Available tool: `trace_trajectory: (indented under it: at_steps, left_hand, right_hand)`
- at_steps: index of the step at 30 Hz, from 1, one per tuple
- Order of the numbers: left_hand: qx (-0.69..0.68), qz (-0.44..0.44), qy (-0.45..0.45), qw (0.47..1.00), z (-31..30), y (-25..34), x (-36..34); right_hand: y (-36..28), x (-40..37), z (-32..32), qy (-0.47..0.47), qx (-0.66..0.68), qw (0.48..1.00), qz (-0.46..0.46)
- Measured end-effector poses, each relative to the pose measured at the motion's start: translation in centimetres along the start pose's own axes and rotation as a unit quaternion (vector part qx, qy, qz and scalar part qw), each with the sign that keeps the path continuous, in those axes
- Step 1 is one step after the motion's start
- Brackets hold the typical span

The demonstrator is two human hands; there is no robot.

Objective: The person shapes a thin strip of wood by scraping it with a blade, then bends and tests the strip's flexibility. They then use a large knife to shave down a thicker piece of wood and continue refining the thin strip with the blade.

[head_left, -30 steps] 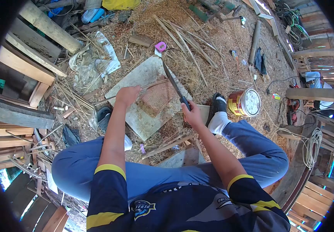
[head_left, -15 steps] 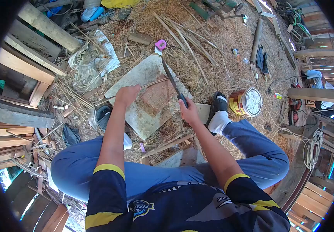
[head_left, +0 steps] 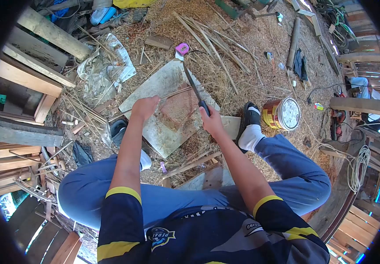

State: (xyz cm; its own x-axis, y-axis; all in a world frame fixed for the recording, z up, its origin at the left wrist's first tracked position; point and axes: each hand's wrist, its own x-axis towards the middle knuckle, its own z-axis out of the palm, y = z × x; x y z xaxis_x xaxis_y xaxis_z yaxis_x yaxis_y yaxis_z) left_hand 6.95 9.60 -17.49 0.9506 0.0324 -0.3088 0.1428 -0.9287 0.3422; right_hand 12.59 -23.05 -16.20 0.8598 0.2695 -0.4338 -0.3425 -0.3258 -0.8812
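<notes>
My right hand [head_left: 211, 120] is wrapped round the black handle of a long knife [head_left: 191, 82], its dark blade pointing away from me. In my left hand [head_left: 144, 108] is a thin bamboo strip [head_left: 172, 94], closed in the fingers. The strip runs right from the hand, and the blade crosses it near its far end. Both are over a pale, worn board [head_left: 148, 90] on the ground between my feet. A reddish-brown patch [head_left: 177, 108] marks the middle of the board.
A pink tape measure [head_left: 182, 49] lies beyond the board's far corner. Long strips [head_left: 216, 46] are scattered behind it. By my right shoe stands a paint bucket [head_left: 282, 114]. Thin sticks [head_left: 82, 110] lie left of the board. Another person [head_left: 361, 86] is at the far right.
My right hand has shifted slightly up and left with the knife, and the blade sits a little farther left along the strip. My left hand has stayed nearly in place.
</notes>
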Motion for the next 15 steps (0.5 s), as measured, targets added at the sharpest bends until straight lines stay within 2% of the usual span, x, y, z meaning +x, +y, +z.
trace_trajectory:
  at_steps: [1,4,8,15]
  left_hand:
    - [0.000,0.000,0.001,1.000,0.0,0.0,0.0]
    - [0.002,-0.015,-0.012,1.000,-0.2,0.3,0.2]
    - [0.001,-0.015,-0.015,1.000,-0.1,0.1,0.3]
    - [0.009,-0.008,-0.012,1.000,-0.6,0.5,-0.2]
  right_hand:
    - [0.0,-0.3,-0.1,0.002,-0.002,1.000,-0.007]
    - [-0.8,-2.6,-0.8,-0.008,0.067,0.996,0.054]
    - [1.4,-3.3,-1.7,-0.017,0.096,0.994,0.040]
    - [-1.7,-1.3,-0.7,-0.037,0.095,0.992,0.071]
